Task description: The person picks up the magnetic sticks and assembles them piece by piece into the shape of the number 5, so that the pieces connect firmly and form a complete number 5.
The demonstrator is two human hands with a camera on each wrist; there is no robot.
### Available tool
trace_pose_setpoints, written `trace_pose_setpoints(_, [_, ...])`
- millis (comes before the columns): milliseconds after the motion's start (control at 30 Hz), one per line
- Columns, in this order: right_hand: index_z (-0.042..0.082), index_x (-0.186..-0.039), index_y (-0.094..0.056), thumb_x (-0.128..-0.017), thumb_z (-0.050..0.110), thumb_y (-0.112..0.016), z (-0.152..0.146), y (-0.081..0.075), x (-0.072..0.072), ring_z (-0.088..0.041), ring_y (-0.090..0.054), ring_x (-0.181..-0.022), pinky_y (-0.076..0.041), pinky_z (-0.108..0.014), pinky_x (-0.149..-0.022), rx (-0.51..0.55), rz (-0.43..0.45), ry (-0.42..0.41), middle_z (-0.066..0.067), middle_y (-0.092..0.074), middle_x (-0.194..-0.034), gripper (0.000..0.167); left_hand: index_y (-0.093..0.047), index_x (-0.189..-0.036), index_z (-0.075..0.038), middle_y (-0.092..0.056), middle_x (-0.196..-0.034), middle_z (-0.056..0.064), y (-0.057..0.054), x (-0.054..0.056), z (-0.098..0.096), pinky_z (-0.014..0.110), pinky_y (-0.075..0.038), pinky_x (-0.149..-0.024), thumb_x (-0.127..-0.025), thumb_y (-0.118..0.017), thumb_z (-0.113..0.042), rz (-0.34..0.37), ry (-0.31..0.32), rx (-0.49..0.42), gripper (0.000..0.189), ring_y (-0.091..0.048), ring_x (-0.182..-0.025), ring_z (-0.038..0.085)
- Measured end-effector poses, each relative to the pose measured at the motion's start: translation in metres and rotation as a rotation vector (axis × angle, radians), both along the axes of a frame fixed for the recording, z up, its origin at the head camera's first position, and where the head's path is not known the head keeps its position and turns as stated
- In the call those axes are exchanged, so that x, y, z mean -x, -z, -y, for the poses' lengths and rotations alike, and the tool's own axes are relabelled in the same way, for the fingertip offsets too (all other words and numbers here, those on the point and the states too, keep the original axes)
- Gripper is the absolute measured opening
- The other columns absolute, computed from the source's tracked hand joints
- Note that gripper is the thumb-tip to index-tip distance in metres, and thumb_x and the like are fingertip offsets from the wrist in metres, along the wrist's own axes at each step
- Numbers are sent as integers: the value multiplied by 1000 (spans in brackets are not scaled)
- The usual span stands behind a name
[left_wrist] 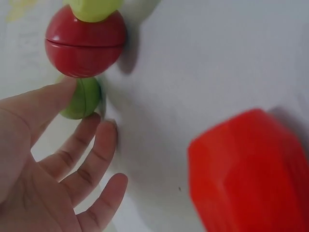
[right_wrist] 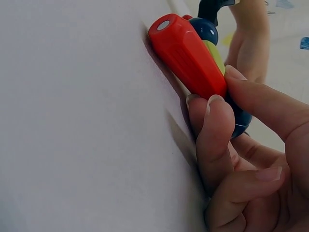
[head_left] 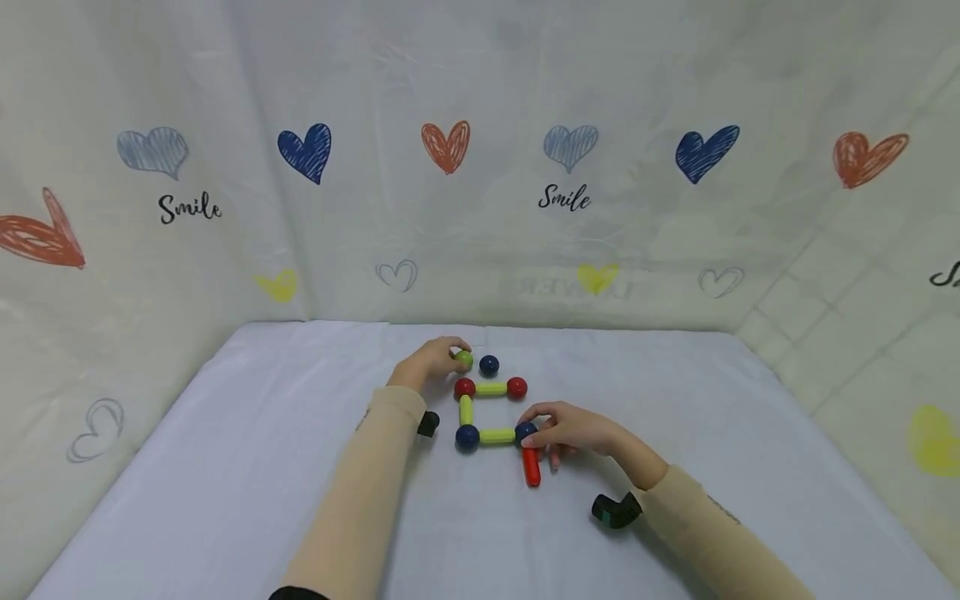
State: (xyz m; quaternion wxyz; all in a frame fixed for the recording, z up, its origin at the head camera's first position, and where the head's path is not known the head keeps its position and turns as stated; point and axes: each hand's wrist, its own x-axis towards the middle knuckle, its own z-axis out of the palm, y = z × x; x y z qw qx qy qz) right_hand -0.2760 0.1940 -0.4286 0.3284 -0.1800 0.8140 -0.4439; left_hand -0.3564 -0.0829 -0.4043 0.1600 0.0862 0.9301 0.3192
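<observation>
At the far end of the layout, my left hand (head_left: 432, 362) holds a green ball (head_left: 463, 359) between thumb and fingers; in the left wrist view the ball (left_wrist: 82, 99) sits at the fingertips. My right hand (head_left: 573, 429) grips a dark blue ball (head_left: 526, 432), partly hidden by the fingers. From that ball a red magnetic rod (head_left: 532, 468) points toward the near side. A yellow-green rod (head_left: 497, 436) joins it to another blue ball (head_left: 467, 437). Another yellow-green rod (head_left: 467, 410) runs on to a red ball (head_left: 465, 388).
A yellow-green rod (head_left: 491, 389) links that corner to a second red ball (head_left: 517, 387). Behind it lies a loose dark blue ball (head_left: 489, 365). A white cloth (head_left: 300, 433) covers the table, with a heart-printed curtain (head_left: 480, 233) behind. A red blocky shape (left_wrist: 246, 169) is close to the left wrist camera.
</observation>
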Motion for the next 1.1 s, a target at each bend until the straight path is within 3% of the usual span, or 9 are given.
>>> trace_pose_setpoints(200, [5, -130, -60, -99, 25, -71, 6, -1, 2, -16, -61, -56, -37, -22, -55, -16, -7, -1, -4, -64, -73, 39, -58, -143, -14, -58, -136, 15, -3, -2, 7, 46, -46, -103, -102, -64, -17, -21, -3, 14, 41, -55, -120, 31])
trace_pose_setpoints(433, [6, -130, -60, -98, 25, -71, 8, 0, 2, -16, -61, -56, -38, -22, -56, -27, 2, 4, -4, -64, -74, 39, -58, -142, -16, -60, -134, 14, -8, -2, 13, 43, -51, -93, -102, -64, -18, -52, 27, 51, 40, -58, -112, 28])
trace_pose_setpoints(1100, [5, -131, -59, -99, 23, -70, 4, 0, 4, -15, -61, -56, -36, -22, -55, -13, 12, 4, -3, -65, -73, 39, -60, -141, -15, -63, -128, 12, -24, -28, 23, 44, -51, -96, -100, -69, -20, -163, 136, 38, 42, -57, -112, 29])
